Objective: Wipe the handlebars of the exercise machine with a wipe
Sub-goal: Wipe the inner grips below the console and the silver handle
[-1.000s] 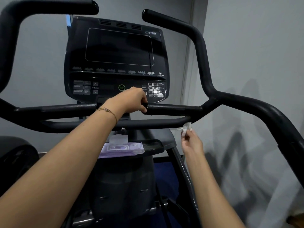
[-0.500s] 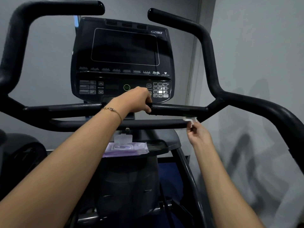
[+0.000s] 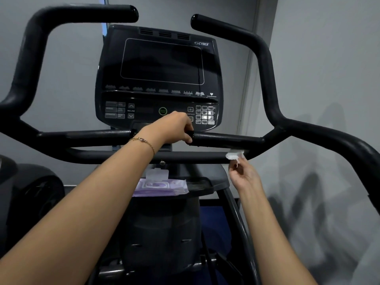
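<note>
Since a second ago, the right hand (image 3: 244,175) has climbed from just under the bars to the lower crossbar (image 3: 123,158), and the wipe (image 3: 234,155) it carries now touches that bar's front and underside, near where the bar bends up to the right. Half a second ago it was already at this spot, so the latest shift is slight. On the other side, the left hand (image 3: 174,128) has kept its hold on the upper crossbar (image 3: 226,138).

Fingers (image 3: 239,164) of the right hand pinch the small, crumpled white wipe from below, with the palm turned up towards the bar. Those of the left hand are wrapped over the top of the upper crossbar just left of a rounded end cap, knuckles up; a thin gold bracelet (image 3: 144,140) sits on that wrist.

Black handlebars (image 3: 265,64) rise on both sides of the dark console (image 3: 160,64), whose screen is unlit, with a green-ringed button just above the left knuckles. Below the crossbars, a purple pack of wipes (image 3: 162,187) lies flat on the machine's tray (image 3: 205,185), its clear flap standing open. Grey walls (image 3: 318,58) stand behind and to the right
</note>
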### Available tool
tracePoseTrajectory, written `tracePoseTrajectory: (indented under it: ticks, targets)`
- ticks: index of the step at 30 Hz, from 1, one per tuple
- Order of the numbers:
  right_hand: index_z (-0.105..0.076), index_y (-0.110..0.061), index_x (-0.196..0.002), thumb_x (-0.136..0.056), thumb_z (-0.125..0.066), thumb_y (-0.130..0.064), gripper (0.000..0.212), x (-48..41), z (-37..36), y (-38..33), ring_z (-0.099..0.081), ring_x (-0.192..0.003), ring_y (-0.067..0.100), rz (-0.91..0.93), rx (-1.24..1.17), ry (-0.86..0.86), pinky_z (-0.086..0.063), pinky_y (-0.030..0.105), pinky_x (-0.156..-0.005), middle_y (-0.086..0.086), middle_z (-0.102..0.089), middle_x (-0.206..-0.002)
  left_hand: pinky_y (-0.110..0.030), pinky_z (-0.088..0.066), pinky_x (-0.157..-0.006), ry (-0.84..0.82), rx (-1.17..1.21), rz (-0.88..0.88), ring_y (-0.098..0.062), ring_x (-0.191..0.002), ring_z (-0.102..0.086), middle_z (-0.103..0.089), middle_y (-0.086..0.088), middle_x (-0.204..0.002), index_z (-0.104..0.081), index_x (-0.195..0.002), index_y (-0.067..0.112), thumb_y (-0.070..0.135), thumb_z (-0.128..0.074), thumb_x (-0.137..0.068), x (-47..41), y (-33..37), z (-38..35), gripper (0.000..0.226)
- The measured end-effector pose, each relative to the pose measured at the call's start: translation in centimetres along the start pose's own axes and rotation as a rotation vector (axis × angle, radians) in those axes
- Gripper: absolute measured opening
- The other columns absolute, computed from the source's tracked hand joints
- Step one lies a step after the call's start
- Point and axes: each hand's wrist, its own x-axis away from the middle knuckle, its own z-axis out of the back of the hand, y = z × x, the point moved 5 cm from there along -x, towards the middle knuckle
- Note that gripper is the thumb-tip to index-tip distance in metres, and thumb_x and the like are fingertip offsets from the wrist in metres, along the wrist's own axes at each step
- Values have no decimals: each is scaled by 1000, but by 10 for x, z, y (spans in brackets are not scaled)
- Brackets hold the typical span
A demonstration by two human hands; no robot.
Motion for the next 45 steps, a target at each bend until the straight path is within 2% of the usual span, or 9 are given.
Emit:
tracePoseTrajectory:
  ticks: [3,6,10,16,21,24,30,36,45]
  targets:
    - [-57,-3,-84,-93,-44,6,18,3,-5,14,-53,-74,14,-39,30,-24,-49,15,-42,9,-56,-83,-23,-44,-77,7,11,1,-14,-90,-59,-65,-2,-104,-65,-113,12,21,-73,-79,1,-1,0,36]
    - [-59,-6,-85,-93,-45,2,18,7,-1,16,-56,-70,10,-84,49,-40,-49,13,-45,5,-66,-69,-24,-46,-79,18,27,-2,-15,-93,-60,-64,0,-100,-66,-112,13,20,-73,-79,2,-3,-2,35]
    - [-54,-8,-77,-95,-42,2,24,6,-10,20,-52,-71,13,-91,66,-3,-49,16,-42,5,-56,-78,-24,-47,-81,18,28,7,-15,-94,-61,-65,-1,-104,-66,-113,14,20,-73,-80,2,-2,0,35]
    - [-57,-4,-80,-93,-45,3,19,18,-13,28,-66,-47,18,-117,73,-64,-54,22,-44,9,-66,-55,-25,-47,-82,22,19,6,-16,-95,-61,-65,-2,-105,-66,-113,14,20,-73,-80,3,-2,-1,35]
    - [-54,-1,-77,-94,-43,3,21,11,-22,45,-64,-46,22,-157,82,-48,-54,24,-44,17,-58,-79,-28,-49,-85,13,12,16,-16,-96,-60,-64,-2,-106,-65,-113,14,20,-73,-80,4,-1,1,35]
    - [-56,-1,-80,-93,-45,4,18,13,-17,46,-64,-44,20,-179,69,-81,-52,22,-40,17,-58,-81,-30,-50,-87,20,19,4,-16,-96,-61,-65,-2,-106,-66,-113,14,20,-72,-80,4,0,-1,34]
    - [-51,0,-76,-95,-39,5,23,11,-30,62,-60,-37,18,-203,118,-70,-48,21,-35,14,-61,-49,-30,-50,-87,18,15,18,-17,-96,-61,-65,-3,-107,-65,-114,13,20,-73,-79,4,1,1,36]
    - [-51,-1,-81,-94,-41,6,18,5,-26,57,-59,-37,15,-204,93,-85,-47,16,-36,16,-54,-75,-28,-50,-85,24,15,12,-17,-95,-61,-65,-4,-106,-65,-114,12,19,-73,-80,5,1,1,35]
    - [-49,-1,-76,-94,-39,7,22,11,-35,67,-56,-34,12,-207,161,-99,-45,14,-35,14,-51,-71,-29,-50,-86,20,17,13,-17,-96,-61,-66,-3,-106,-65,-113,12,19,-72,-80,5,1,2,34]
